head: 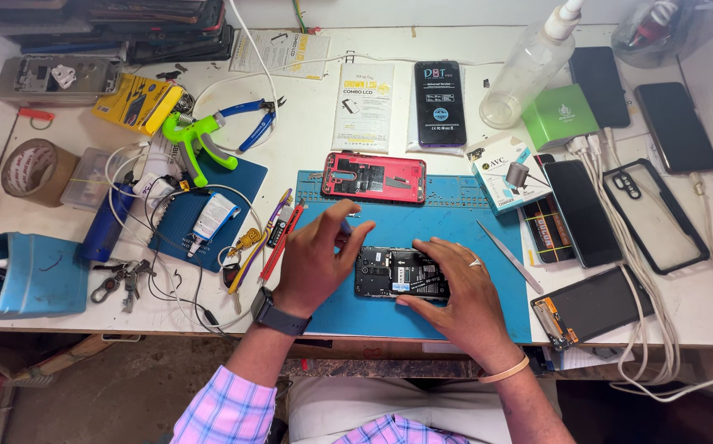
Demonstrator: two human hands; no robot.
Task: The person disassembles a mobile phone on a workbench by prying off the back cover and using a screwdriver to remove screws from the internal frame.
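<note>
I have the opened phone (397,272) lying flat on the blue mat (455,222), right between my two hands, close to the near edge of the counter (307,140). My right hand (455,288) lies over the phone's right half, fingers curled down along its edges, pinning it in place rather than lifting it. My left hand (311,259) sits at the phone's left end, thumb and fingers pinched together around something small and bluish; it is too small for me to tell what it is.

To do this well, I judge the right hand should keep steady downward pressure so the phone cannot slide on the mat, while the left works only with the fingertips, light and slow, near the exposed board. Pressing hard there could bend something delicate.

Just beyond my hands lies a red phone frame (374,177). To the right of my right hand rests a pair of tweezers (510,256), within easy reach. Left of my left hand there is a red-handled tool (282,242) and a tangle of cables (175,279), which I want kept clear of my wrist.
</note>
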